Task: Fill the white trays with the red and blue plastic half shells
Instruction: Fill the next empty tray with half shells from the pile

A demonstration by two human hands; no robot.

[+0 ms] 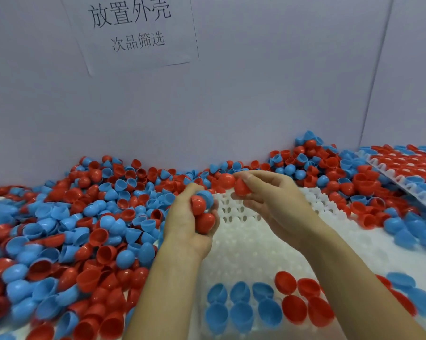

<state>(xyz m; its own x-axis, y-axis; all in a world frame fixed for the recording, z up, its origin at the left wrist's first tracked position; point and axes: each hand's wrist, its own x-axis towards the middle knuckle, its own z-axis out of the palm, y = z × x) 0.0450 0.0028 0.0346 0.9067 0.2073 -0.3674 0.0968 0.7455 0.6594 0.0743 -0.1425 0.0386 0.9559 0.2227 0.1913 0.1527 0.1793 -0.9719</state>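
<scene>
A deep heap of loose red and blue plastic half shells spreads left of the left hand, whose curled fingers clutch a small handful of shells, two red and one blue. The right hand pinches a single red plastic half shell between thumb and fingertips, above the white moulded plastic tray lying beneath both hands. Near the wrists, blue seated shells and red seated shells sit in tray cells. Beyond the right fingers, a second filled white tray is cut off by the frame edge. A paper sign on the grey wall reads "放置外壳" and "次品筛选". The near shells are blurred.
</scene>
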